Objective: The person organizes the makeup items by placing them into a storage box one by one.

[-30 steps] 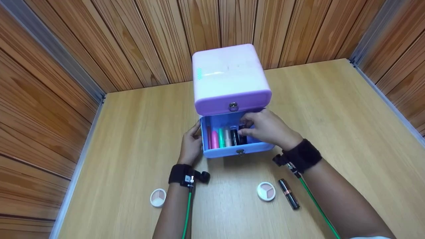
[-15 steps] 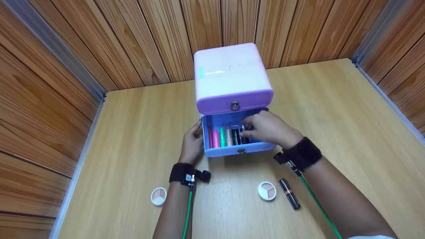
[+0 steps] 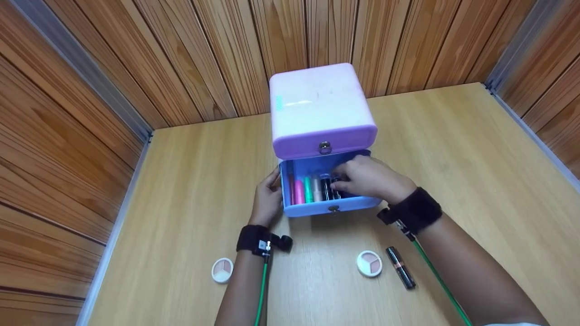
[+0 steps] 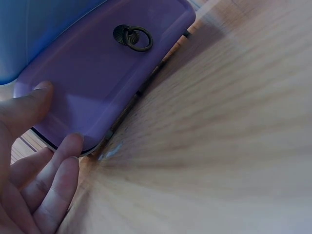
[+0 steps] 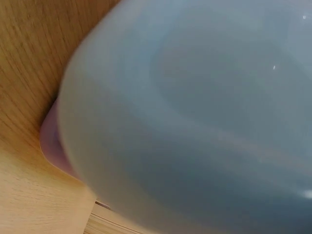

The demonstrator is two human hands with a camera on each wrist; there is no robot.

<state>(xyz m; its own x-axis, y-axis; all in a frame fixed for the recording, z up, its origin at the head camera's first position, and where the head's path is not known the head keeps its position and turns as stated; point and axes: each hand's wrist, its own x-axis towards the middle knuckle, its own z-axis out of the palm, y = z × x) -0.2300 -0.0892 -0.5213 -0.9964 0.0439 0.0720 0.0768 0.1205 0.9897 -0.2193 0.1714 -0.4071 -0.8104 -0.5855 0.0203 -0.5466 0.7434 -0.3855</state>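
A pink and purple drawer box [image 3: 324, 106] stands at the back with its blue middle drawer [image 3: 317, 209] pulled out. Inside, a pink tube [image 3: 299, 192], a green tube [image 3: 308, 190], a greyish tube [image 3: 317, 188] and dark tubes stand in a row. My right hand [image 3: 374, 179] reaches into the drawer, thumb and fingers pinching the rightmost black tube [image 3: 336, 192]; its fingertips are partly hidden. At the box's left side rests my left hand [image 3: 266, 199]. In the left wrist view, its thumb [image 4: 34, 105] lies against the purple lower drawer front [image 4: 97, 78], fingers loosely at the corner.
Two white round three-shade compacts, one on the left [image 3: 222, 270] and one nearer the middle [image 3: 369, 264], lie on the table. A black cosmetic tube [image 3: 401, 268] lies beside the right forearm. The blue drawer's smooth front [image 5: 195, 112] fills most of the right wrist view. Wood-panelled walls [image 3: 217, 54] enclose the table.
My right hand has lowered the black tube further into the drawer, beside the others in the row. My left hand has stayed at the box's side. The head view has shifted slightly.
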